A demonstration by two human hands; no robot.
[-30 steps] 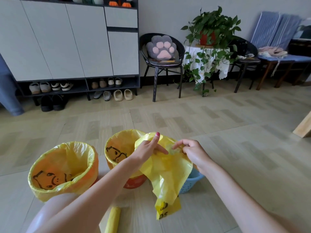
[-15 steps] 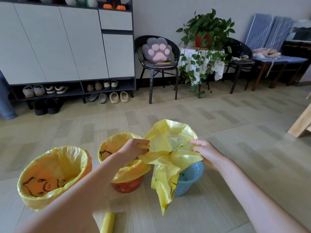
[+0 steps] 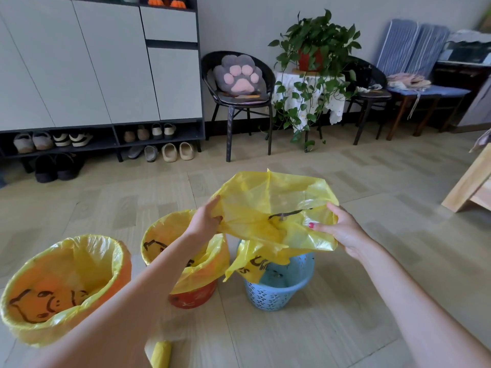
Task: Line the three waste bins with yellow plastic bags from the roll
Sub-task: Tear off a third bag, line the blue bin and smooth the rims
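Since a moment ago both hands have drawn apart, spreading the yellow bag (image 3: 273,208) open above the blue bin (image 3: 279,288) — left hand (image 3: 204,221) and right hand (image 3: 342,229) each pinch its rim, fingers clamped on plastic. Two orange bins (image 3: 63,285) stand lined; the roll (image 3: 160,354) lies on the floor.

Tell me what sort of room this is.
Most likely the entry or living area of a home: a shoe cabinet with shoes and slippers under it, a chair holding a paw-shaped cushion, and a trailing potted plant on a cloth-covered stand.
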